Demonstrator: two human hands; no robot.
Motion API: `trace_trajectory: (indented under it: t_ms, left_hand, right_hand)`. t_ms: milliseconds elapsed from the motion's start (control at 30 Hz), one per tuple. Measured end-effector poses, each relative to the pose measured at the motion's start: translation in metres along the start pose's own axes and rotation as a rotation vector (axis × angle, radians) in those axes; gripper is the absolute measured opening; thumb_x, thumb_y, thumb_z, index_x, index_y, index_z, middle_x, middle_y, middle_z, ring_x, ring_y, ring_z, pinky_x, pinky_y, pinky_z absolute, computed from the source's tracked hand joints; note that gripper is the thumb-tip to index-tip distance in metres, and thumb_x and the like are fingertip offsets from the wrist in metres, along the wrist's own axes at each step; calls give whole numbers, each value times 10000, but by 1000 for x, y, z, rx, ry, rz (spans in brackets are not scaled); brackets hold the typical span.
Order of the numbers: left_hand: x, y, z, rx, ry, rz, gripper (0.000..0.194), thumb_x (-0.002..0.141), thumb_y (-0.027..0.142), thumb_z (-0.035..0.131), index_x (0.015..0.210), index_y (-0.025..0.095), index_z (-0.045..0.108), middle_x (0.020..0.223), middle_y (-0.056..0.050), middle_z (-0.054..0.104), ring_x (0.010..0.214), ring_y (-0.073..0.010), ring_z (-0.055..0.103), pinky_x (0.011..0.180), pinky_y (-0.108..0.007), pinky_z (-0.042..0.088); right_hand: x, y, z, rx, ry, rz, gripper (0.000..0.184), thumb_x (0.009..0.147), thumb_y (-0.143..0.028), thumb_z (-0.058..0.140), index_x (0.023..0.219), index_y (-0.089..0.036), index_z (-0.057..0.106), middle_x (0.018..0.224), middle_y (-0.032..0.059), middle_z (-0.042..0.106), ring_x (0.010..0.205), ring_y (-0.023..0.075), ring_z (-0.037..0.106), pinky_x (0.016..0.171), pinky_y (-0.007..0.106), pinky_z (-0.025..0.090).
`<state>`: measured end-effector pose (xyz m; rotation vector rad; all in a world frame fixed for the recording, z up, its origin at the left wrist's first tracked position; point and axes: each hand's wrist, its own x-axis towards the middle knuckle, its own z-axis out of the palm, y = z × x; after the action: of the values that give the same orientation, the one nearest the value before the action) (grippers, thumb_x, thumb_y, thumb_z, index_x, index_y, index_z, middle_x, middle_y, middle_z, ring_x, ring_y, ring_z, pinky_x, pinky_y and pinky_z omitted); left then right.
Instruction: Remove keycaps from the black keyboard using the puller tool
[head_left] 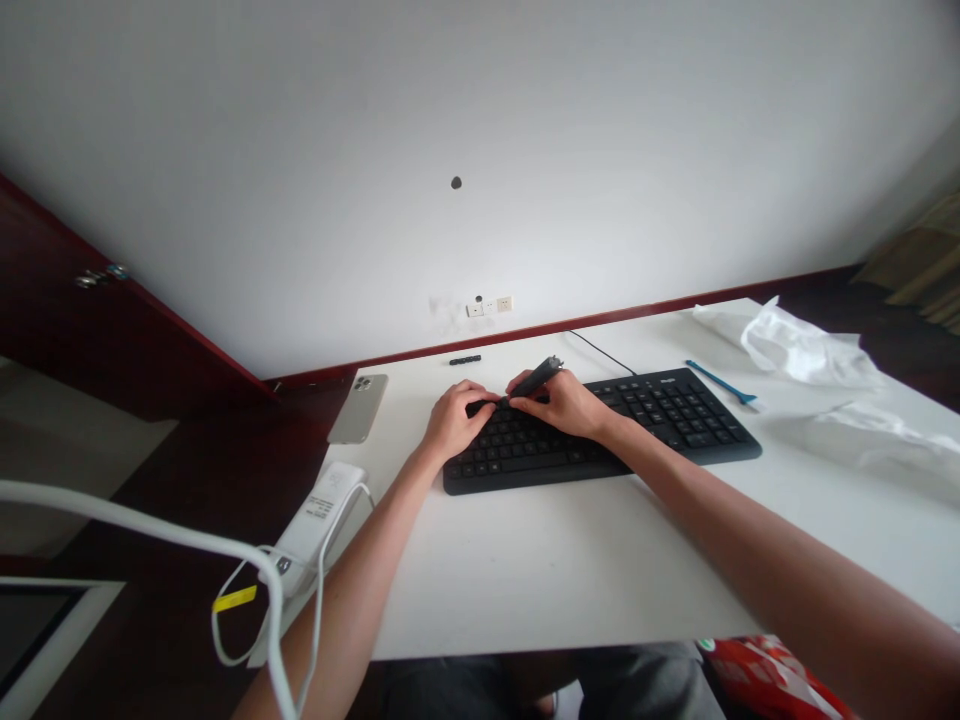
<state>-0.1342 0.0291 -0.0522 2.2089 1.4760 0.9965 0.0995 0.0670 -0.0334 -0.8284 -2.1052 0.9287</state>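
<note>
Left hand (452,422): fingers curled over keys of black keyboard (664,420), grip on anything unclear | right hand (561,404): fingers clenched on dark pen-like tool (537,378), tip near left hand, above keyboard | keyboard: mid-worktop (525,580) | far left: smartphone (358,408) | far right: blue spatula (720,382), white plastic sheet (802,350)

The left hand (454,420) and right hand (562,403) hide the middle of the black plastic keyboard (675,420). The lower end of the dark slim pen-shaped tool (536,380) is lost among the fingers (too little shows to name it). The small black strip (465,360) is too small to tell, and the bottom edge cuts off the red printed plastic bag (772,680).
</note>
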Motion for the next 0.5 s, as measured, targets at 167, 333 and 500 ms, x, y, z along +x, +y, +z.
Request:
trace_trajectory:
  t_ms: [167,333,500]
  left_hand:
    - [0,0,0,2,6,-9,184,939,208,658,1032,286,797,1019,-21,698,993,-178,682,970,-327,540]
    - [-1,1,0,1,4,-16,184,948,224,649,1038,286,798,1042,-18,709,994,-176,693,959,-316,546]
    - [-1,0,0,-20,-17,-11,198,966,234,629,1069,293,788,1120,3,743,1037,-178,706,976,-312,547]
  right_hand:
    - [1,1,6,-40,41,20,202,886,-359,709,1022,-218,760,1007,51,784,862,240,730,795,353,605]
    - [2,1,8,-77,67,18,190,865,-359,729,970,-205,769,941,45,778,798,219,700,747,339,573]
    - [4,2,9,-126,60,0,164,872,-345,705,947,-214,771,882,28,766,786,209,676,738,327,539]
